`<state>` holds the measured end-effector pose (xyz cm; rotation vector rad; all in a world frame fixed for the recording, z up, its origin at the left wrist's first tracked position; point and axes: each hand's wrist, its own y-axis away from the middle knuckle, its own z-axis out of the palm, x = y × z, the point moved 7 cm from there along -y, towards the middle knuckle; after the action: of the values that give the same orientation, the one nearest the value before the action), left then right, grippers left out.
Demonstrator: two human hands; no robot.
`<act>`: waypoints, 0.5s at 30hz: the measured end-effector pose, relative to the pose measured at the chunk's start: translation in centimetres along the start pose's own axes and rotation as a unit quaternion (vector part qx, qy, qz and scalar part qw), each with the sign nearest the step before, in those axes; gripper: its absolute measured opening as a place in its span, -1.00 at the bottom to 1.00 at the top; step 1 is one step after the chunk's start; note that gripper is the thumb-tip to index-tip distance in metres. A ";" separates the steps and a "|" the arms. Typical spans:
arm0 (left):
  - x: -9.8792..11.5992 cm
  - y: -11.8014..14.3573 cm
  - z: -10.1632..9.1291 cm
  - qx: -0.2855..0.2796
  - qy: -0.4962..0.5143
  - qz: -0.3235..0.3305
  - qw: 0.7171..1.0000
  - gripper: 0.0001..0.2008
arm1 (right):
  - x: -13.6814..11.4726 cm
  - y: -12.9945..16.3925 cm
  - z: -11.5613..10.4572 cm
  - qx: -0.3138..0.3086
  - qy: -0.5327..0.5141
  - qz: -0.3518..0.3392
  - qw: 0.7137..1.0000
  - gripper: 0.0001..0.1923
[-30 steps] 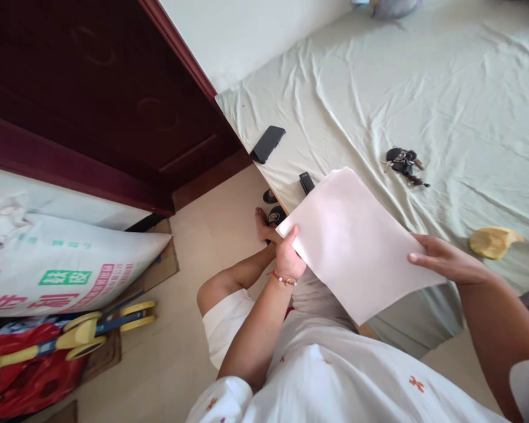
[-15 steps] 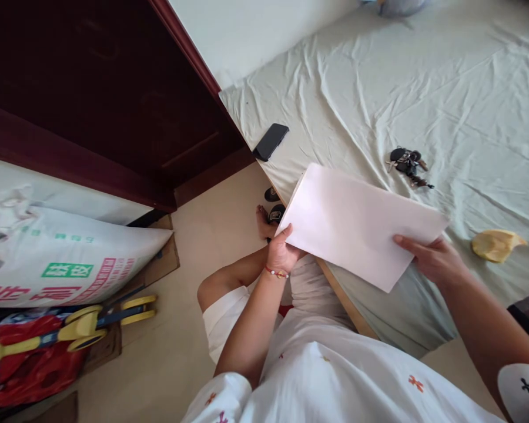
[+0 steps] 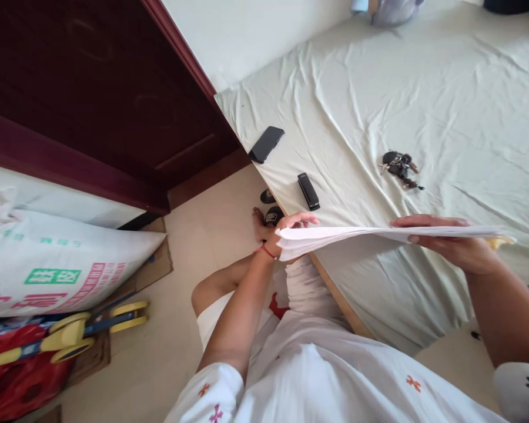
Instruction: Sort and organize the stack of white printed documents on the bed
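A stack of white paper (image 3: 348, 236) is tilted nearly edge-on above the front of the bed-like surface, its sheets slightly fanned at the left end. My left hand (image 3: 286, 226) cups that end, fingers stretched along the far side; part of it is hidden by the sheets. At the other end my right hand (image 3: 458, 247) grips the stack, thumb and fingers on opposite faces. Beyond the left hand lies a black stapler (image 3: 308, 191). Farther off is a black phone (image 3: 267, 144) near the edge.
A bunch of keys (image 3: 401, 169) lies on the wrinkled pale sheet (image 3: 335, 117). A yellow item (image 3: 499, 241) is mostly hidden behind the paper. A wooden edge (image 3: 339, 296) runs past my lap. To the left are a white sack (image 3: 70, 258) and a yellow-blue toy (image 3: 70, 338) on the floor.
The stack has turned from lying face-up to nearly edge-on, uncovering the stapler behind it. My left fingers have moved to its far side.
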<state>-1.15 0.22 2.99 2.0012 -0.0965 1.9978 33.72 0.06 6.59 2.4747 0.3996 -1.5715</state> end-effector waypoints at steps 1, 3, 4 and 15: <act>0.2 0.0 0.3 -0.011 -0.029 0.007 1.000 -0.67 | 1.0 0.1 -0.1 0.026 -0.008 0.022 0.999 -0.68; 0.5 0.2 0.4 -0.002 -0.040 0.028 0.999 -0.64 | 2.7 0.5 -0.8 0.102 -0.020 0.064 0.993 -0.65; 0.5 0.2 0.3 0.014 -0.028 0.034 0.999 -0.58 | 3.3 0.7 -1.0 0.132 -0.032 0.079 0.988 -0.62; -4.2 1.6 0.5 0.090 0.103 -0.039 0.990 -0.53 | 3.5 0.5 0.4 0.179 -0.197 0.146 0.953 -0.56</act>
<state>-1.21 -2.10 -0.84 1.8549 0.2135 2.2161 34.92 -0.08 3.22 2.2203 -0.3237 -2.0779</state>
